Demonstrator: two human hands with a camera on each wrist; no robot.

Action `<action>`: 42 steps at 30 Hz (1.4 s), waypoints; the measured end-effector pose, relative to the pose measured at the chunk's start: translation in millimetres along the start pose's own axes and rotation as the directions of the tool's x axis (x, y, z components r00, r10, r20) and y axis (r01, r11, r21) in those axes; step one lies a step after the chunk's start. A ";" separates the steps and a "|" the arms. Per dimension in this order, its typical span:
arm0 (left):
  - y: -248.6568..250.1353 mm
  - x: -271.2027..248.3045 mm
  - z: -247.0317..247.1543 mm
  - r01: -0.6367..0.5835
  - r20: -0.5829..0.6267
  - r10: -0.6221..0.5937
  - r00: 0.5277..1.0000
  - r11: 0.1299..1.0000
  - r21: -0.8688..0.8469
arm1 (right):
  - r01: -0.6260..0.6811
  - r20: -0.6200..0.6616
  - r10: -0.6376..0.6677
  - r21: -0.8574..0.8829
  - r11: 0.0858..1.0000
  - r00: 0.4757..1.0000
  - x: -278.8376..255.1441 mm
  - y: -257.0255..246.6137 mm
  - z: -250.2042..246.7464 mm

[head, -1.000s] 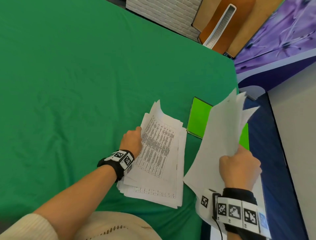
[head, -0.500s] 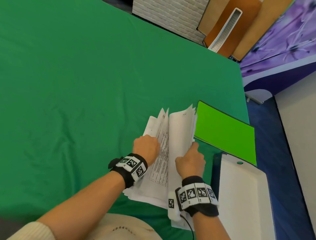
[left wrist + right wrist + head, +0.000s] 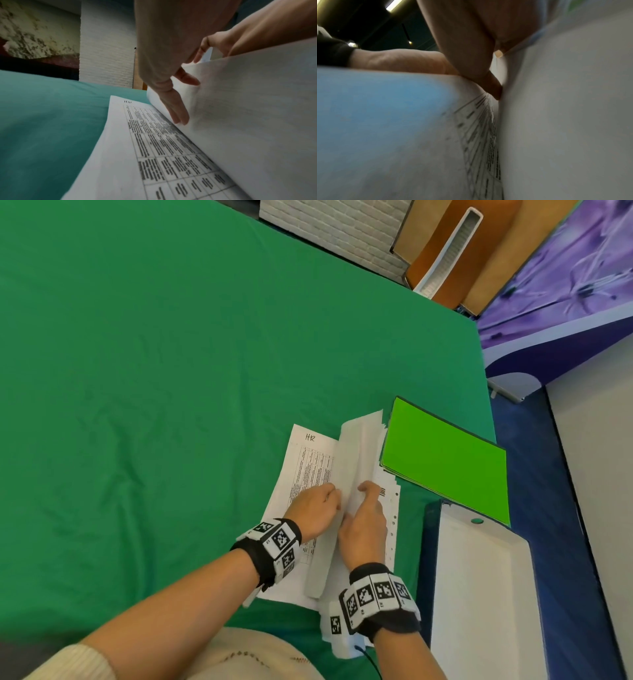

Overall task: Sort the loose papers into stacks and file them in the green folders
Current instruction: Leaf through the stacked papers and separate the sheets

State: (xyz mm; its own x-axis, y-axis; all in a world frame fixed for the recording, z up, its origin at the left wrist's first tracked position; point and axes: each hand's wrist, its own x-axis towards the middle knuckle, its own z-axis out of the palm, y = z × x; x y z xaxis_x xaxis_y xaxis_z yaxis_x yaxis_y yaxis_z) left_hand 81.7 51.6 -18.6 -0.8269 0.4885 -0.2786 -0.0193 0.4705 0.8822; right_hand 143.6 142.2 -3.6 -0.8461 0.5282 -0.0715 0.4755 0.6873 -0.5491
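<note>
A stack of printed papers [image 3: 308,463] lies on the green cloth, and its top sheet [image 3: 163,155] carries a table and a handwritten "HR". A sheaf of white sheets [image 3: 356,446] stands curled up on the stack's right half. My right hand [image 3: 366,508] grips this sheaf, thumb [image 3: 489,83] on the near side and fingers over the far side. My left hand [image 3: 318,505] lies beside it, its straight fingers [image 3: 178,115] touching the raised sheaf's face. A bright green folder [image 3: 445,460] lies shut just right of the papers.
A white shallow tray [image 3: 479,594] sits at the table's right edge, below the folder. Green cloth [image 3: 154,405] covers the wide area to the left and far side. Beyond the table are a brick wall [image 3: 329,224] and wooden boards [image 3: 445,251].
My right hand brought its sheaf from above the folder down and left onto the stack. My left hand slid from the stack's left edge toward the middle, meeting the sheaf.
</note>
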 end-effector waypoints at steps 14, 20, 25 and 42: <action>-31.8 5.2 -7.3 0.194 -0.151 -0.143 0.978 0.887 0.418 | -0.121 0.116 0.147 -0.206 0.971 0.982 4.5 0.9 -16.2; -51.7 11.6 -24.1 0.385 -0.282 -0.270 0.920 0.754 0.532 | -0.051 0.084 0.078 -0.290 0.956 0.993 1.3 -4.0 -22.9; -57.7 12.6 -23.8 0.367 -0.258 -0.262 0.930 0.724 0.585 | -0.036 0.153 0.075 -0.245 0.969 0.985 0.9 -2.1 -10.7; -16.0 5.6 -1.0 -0.013 -0.154 0.105 0.982 0.864 0.503 | -0.156 0.128 0.154 0.004 0.988 0.980 5.4 7.2 -6.5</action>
State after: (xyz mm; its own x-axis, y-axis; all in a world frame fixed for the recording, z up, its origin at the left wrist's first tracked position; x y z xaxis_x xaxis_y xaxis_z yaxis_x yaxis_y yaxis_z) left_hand 76.9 46.0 -33.9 -0.9012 0.4157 -0.1229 0.2767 0.7699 0.5750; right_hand 144.0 153.2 -2.5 -0.7868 0.5591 -0.2614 0.6003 0.5946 -0.5349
